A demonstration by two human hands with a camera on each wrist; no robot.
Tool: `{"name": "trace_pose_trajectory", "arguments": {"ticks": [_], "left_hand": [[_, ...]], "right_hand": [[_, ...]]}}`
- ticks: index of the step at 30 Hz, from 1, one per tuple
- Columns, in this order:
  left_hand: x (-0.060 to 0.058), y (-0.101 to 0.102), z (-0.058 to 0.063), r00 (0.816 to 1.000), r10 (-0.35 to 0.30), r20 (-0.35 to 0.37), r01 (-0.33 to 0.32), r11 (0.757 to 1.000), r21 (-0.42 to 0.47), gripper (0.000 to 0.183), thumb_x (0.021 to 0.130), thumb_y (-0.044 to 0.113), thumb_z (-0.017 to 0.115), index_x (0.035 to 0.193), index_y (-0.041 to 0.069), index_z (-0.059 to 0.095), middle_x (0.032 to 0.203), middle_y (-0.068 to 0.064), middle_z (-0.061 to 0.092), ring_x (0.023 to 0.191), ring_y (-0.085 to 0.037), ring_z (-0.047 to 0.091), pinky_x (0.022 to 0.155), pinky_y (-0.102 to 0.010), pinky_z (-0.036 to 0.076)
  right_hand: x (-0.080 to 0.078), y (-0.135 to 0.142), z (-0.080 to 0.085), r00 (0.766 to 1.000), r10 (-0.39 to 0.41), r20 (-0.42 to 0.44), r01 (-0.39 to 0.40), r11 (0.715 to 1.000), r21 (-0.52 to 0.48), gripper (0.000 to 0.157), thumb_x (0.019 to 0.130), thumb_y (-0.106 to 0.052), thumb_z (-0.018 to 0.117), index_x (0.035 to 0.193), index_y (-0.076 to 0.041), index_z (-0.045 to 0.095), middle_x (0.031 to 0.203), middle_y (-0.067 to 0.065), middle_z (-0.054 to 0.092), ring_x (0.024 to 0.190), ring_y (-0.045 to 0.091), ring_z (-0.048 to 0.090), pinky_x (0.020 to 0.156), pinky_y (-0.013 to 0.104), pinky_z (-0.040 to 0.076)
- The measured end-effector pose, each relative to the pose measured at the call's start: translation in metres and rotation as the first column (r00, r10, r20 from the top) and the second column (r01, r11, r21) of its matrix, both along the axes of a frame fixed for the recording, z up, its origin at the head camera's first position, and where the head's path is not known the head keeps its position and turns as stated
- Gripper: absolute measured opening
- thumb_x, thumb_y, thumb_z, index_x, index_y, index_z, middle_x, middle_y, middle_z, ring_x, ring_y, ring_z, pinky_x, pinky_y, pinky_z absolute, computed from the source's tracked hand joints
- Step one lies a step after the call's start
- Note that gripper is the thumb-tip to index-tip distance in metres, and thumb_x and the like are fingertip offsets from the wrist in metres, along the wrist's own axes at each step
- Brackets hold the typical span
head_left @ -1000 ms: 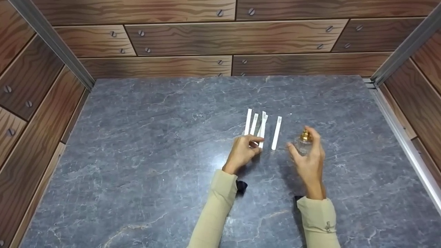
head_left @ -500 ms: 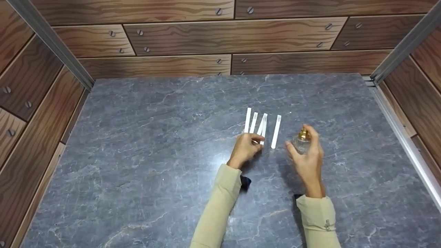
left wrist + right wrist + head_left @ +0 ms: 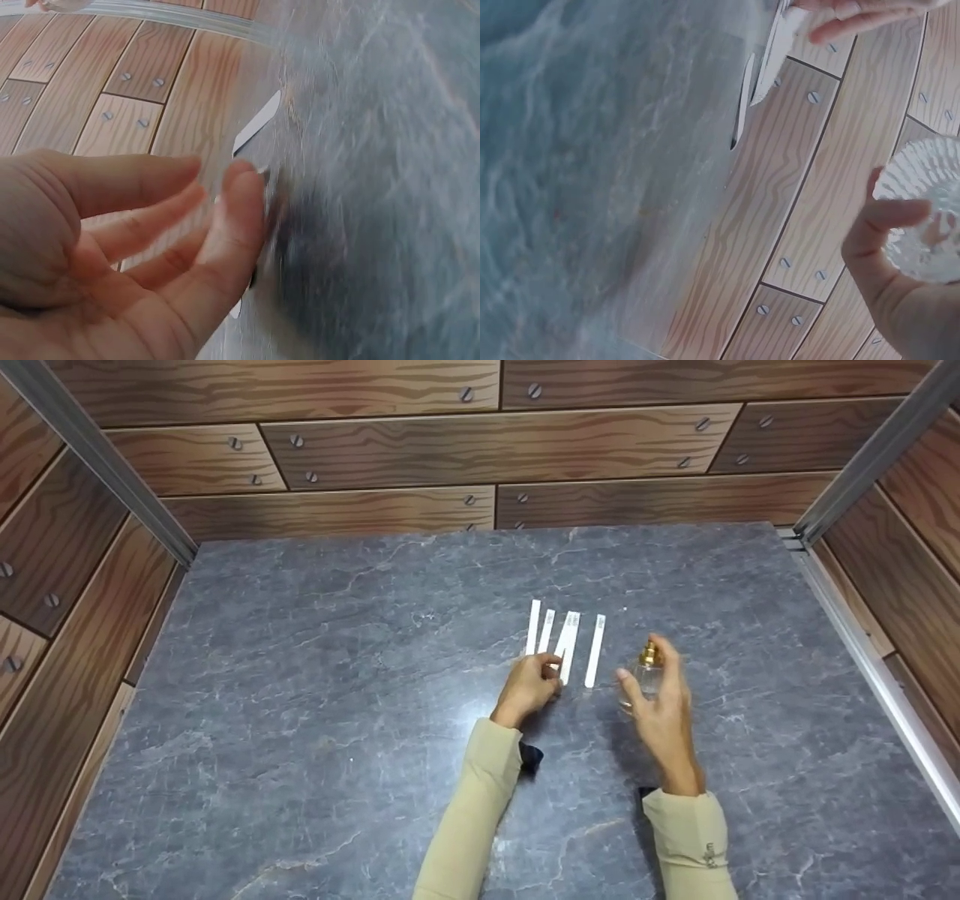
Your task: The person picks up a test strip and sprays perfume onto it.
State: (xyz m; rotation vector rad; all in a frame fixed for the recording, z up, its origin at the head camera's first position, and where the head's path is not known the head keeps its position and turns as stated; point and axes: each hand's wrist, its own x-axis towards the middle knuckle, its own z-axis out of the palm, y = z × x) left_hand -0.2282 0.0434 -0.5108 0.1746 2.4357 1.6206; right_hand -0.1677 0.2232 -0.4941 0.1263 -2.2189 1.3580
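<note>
Several white paper strips [image 3: 534, 626] lie fanned on the dark marbled tabletop in the head view, two overlapping near their lower ends. A separate strip [image 3: 595, 651] lies to their right. My left hand [image 3: 527, 684] is low over the near ends of the left strips, hiding some. The left wrist view shows its thumb and fingers loosely bent and apart, nothing between them, with one strip [image 3: 257, 122] beyond. My right hand [image 3: 664, 712] holds a clear glass perfume bottle [image 3: 646, 678] upright, index finger at its gold spray top [image 3: 649, 652]. Its ribbed glass base [image 3: 922, 172] shows in the right wrist view.
The marbled tabletop [image 3: 337, 697] spreads left of and behind the strips. Wood-patterned walls [image 3: 375, 450] enclose the back and sides, with metal rails [image 3: 877, 660] at the corners and right edge. Dark wrist devices [image 3: 531, 757] sit under the sleeves.
My left fingers have let go of a strip and drawn slightly left off it; it now lies alongside its neighbour. The right hand keeps the perfume bottle in nearly the same place.
</note>
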Motion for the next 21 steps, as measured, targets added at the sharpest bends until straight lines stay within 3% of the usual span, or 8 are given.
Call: {"name": "trace_pose_trajectory", "arguments": {"ticks": [4, 6, 12, 16, 18, 21], "left_hand": [[0.003, -0.004, 0.003, 1.0, 0.024, 0.014, -0.024, 1.0, 0.015, 0.033, 0.089, -0.012, 0.059, 0.121, -0.01, 0.066, 0.075, -0.006, 0.067, 0.056, -0.012, 0.061, 0.051, -0.017, 0.05], [0.004, -0.006, 0.005, 0.999, 0.033, -0.003, -0.033, 0.999, 0.006, 0.034, 0.089, -0.011, 0.058, 0.122, -0.01, 0.066, 0.077, -0.007, 0.068, 0.056, -0.01, 0.06, 0.05, -0.016, 0.048], [0.008, -0.018, 0.007, 0.999, 0.021, -0.036, -0.022, 1.0, -0.018, 0.037, 0.09, -0.008, 0.062, 0.127, -0.007, 0.065, 0.092, -0.012, 0.071, 0.063, -0.006, 0.058, 0.052, -0.016, 0.047], [0.009, -0.028, 0.009, 0.999, 0.009, -0.047, -0.011, 1.0, -0.027, 0.038, 0.092, -0.006, 0.063, 0.13, -0.006, 0.064, 0.1, -0.014, 0.071, 0.07, -0.009, 0.062, 0.058, -0.017, 0.05], [0.011, -0.032, 0.011, 0.998, 0.004, -0.056, -0.006, 0.999, -0.04, 0.038, 0.093, -0.004, 0.064, 0.131, -0.005, 0.063, 0.104, -0.015, 0.071, 0.072, -0.011, 0.063, 0.059, -0.018, 0.05], [0.014, -0.038, 0.015, 0.997, -0.009, -0.071, 0.005, 0.998, -0.057, 0.037, 0.095, -0.002, 0.064, 0.132, -0.004, 0.063, 0.107, -0.016, 0.071, 0.075, -0.018, 0.067, 0.06, -0.019, 0.051]], "right_hand": [[-0.001, 0.002, 0.001, 0.994, 0.081, 0.069, -0.081, 0.997, -0.008, 0.054, 0.097, 0.006, 0.06, 0.146, 0.008, 0.038, 0.126, 0.032, 0.053, 0.118, 0.042, 0.05, 0.102, 0.058, 0.038], [-0.002, 0.003, 0.001, 0.989, 0.114, 0.094, -0.115, 0.993, 0.002, 0.054, 0.098, 0.004, 0.058, 0.147, 0.009, 0.036, 0.127, 0.033, 0.051, 0.118, 0.043, 0.048, 0.102, 0.06, 0.037], [-0.006, 0.003, -0.004, 0.983, 0.159, 0.092, -0.166, 0.983, 0.076, 0.063, 0.091, 0.009, 0.066, 0.146, 0.013, 0.035, 0.125, 0.036, 0.053, 0.114, 0.043, 0.052, 0.099, 0.057, 0.04], [-0.008, 0.002, -0.006, 0.985, 0.152, 0.084, -0.166, 0.968, 0.19, 0.073, 0.083, 0.009, 0.077, 0.145, 0.011, 0.038, 0.115, 0.032, 0.06, 0.083, 0.03, 0.059, 0.076, 0.041, 0.05], [-0.007, 0.002, -0.007, 0.984, 0.143, 0.107, -0.165, 0.958, 0.235, 0.077, 0.079, 0.008, 0.08, 0.145, 0.008, 0.04, 0.113, 0.03, 0.063, 0.074, 0.027, 0.056, 0.066, 0.04, 0.049], [-0.004, 0.002, -0.008, 0.971, 0.15, 0.186, -0.195, 0.948, 0.25, 0.078, 0.077, 0.008, 0.082, 0.145, 0.005, 0.043, 0.111, 0.029, 0.065, 0.083, 0.035, 0.061, 0.074, 0.05, 0.052]]}}
